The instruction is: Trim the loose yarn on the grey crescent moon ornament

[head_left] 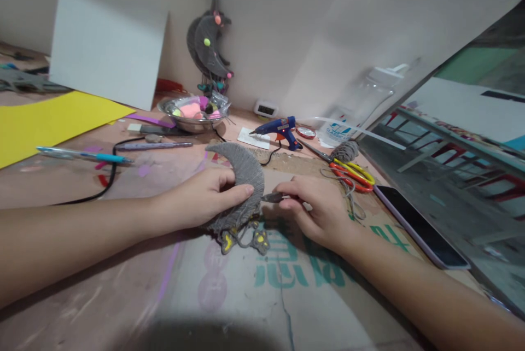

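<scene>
A crescent moon wrapped in grey yarn (248,171) is gripped in my left hand (217,192), thumb across its front and fingers behind. Small grey stars with yellow centres (261,239) dangle from its lower end, close above the printed cardboard (229,307). My right hand (320,209) pinches a small dark pointed tool (272,197), its tip at the moon's outer edge; whether it touches is unclear. Most of the tool is hidden by my fingers. Behind the moon, a blue hot glue gun (283,131) rests with its nozzle over a white card (253,138).
Orange-and-yellow-handled scissors (353,174), a grey yarn ball (345,150) and a phone (420,225) lie to the right. At the back stand a metal bowl of pompoms (192,121), a clear bottle (371,94) and a finished moon (207,45). Pens (84,155) and yellow sheet (53,121) are left.
</scene>
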### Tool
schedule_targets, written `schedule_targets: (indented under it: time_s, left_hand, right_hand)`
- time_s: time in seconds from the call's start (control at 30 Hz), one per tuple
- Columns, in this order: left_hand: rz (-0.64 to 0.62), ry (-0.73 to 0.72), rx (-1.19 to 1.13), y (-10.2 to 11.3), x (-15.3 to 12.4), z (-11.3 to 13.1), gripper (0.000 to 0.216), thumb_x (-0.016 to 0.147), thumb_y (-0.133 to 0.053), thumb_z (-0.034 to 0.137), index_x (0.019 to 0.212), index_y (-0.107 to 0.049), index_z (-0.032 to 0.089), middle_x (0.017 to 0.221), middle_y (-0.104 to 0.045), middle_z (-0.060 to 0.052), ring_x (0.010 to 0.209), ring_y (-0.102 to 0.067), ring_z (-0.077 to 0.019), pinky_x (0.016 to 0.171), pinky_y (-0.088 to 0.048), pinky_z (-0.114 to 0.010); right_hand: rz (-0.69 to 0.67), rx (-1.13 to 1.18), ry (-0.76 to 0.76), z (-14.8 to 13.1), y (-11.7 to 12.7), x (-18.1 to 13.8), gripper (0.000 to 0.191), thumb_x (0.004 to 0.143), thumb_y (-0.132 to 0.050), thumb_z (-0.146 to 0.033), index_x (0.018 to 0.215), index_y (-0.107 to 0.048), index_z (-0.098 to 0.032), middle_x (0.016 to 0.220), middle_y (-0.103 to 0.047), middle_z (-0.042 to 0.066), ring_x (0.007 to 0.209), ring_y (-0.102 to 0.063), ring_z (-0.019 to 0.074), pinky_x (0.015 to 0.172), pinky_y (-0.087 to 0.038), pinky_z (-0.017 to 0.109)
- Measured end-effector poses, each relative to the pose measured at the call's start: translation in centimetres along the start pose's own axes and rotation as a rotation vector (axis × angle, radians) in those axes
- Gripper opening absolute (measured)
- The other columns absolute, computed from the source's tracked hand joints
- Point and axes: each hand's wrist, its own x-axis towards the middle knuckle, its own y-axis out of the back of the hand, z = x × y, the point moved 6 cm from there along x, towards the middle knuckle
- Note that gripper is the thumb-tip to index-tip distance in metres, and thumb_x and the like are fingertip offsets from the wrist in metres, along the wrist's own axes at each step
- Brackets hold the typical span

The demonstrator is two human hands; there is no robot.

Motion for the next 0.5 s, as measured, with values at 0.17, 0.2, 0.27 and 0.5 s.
schedule_targets:
  time_s: [0.17, 0.2, 0.27, 0.5]
  left_hand:
    - [0.007, 0.003, -0.002, 0.01, 0.06, -0.03, 0.040, 0.085, -0.042, 0.046, 0.057, -0.042, 0.017, 0.055, -0.037, 0.005, 0.050, -0.037, -0.0092, 0.044, -0.028, -0.021]
    - [0.013, 0.004, 0.004, 0.04, 0.06, -0.01, 0.040, 0.084, -0.043, 0.046, 0.056, -0.040, 0.017, 0.054, -0.036, 0.005, 0.049, -0.036, -0.0089, 0.043, -0.027, -0.021]
    - [0.013, 0.002, 0.009, 0.02, 0.03, 0.06, 0.040, 0.084, -0.043, 0.046, 0.056, -0.039, 0.017, 0.054, -0.034, 0.005, 0.049, -0.035, -0.0084, 0.043, -0.026, -0.021]
    - [-0.014, -0.020, -0.010, -0.15, -0.01, 0.10, 0.038, 0.085, -0.041, 0.044, 0.058, -0.041, 0.017, 0.055, -0.036, 0.005, 0.049, -0.036, -0.0088, 0.044, -0.027, -0.021]
  right_hand:
    - [0.047, -0.003, 0.028, 0.06, 0.62, 0.11, 0.020, 0.090, -0.046, -0.030, 0.088, -0.060, -0.016, 0.068, -0.057, 0.002, 0.062, -0.050, 0.0130, 0.060, -0.035, 0.025]
    - [0.040, -0.015, 0.036, 0.02, 0.58, 0.12, 0.020, 0.090, -0.046, -0.031, 0.089, -0.060, -0.016, 0.069, -0.058, 0.002, 0.062, -0.050, 0.0131, 0.060, -0.035, 0.025]
    - [0.023, -0.033, 0.048, -0.08, 0.43, 0.13, 0.021, 0.090, -0.046, -0.031, 0.089, -0.061, -0.016, 0.070, -0.059, 0.002, 0.062, -0.050, 0.0132, 0.060, -0.035, 0.025]
    - [-0.008, -0.075, 0.068, -0.38, 0.03, 0.15, 0.021, 0.089, -0.047, -0.031, 0.090, -0.062, -0.016, 0.070, -0.059, 0.003, 0.062, -0.049, 0.0132, 0.059, -0.033, 0.026]
